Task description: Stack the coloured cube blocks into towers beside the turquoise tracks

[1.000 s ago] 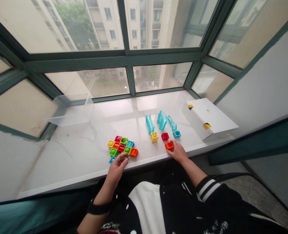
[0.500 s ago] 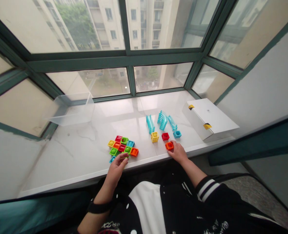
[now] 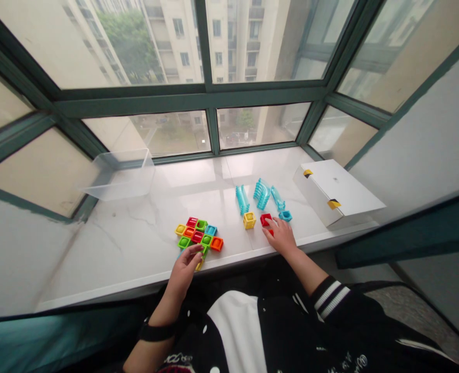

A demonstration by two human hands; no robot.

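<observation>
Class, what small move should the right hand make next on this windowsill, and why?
Probably lift the red square plastic block with the right hand, since its fingers touch it, and bring it to the multicoloured plastic block cluster, where the left hand rests.

"What's the person wearing?"

"A black jacket with a white panel, white dots and a striped cuff."

"Anything else?"

"A black wristband above the left hand."

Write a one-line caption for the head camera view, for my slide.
Left hand at colourful plastic building blocks, right hand touching a red block on a marble windowsill.
</observation>
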